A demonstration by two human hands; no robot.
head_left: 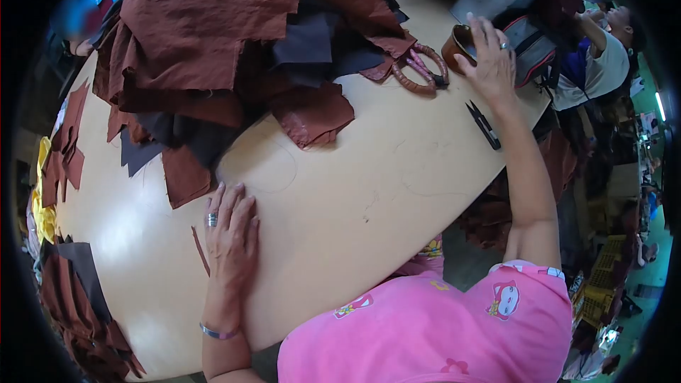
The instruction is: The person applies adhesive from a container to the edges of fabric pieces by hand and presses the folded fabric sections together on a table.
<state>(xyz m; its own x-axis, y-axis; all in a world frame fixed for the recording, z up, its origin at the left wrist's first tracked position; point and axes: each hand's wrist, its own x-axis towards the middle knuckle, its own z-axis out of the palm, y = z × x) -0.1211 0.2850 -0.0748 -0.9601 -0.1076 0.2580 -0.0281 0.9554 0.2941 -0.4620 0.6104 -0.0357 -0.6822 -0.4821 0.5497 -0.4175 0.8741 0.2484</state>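
Your left hand [230, 230] lies palm down on the table [326, 220], fingers extended, holding nothing. Farther out, black snips [484, 128] lie slantwise beside your right forearm. Your right arm stretches forward now, hand [493, 60] open, fingers spread by the brown cup [451, 51]; thumb contact, can't tell. Cup's upright at the table's far right, long axis vertical, mouth up, contents too dark to read.

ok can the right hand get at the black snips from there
Probably yes: the right hand is close by at the brown cup, and the black snips lie uncovered on the table beside the right forearm.
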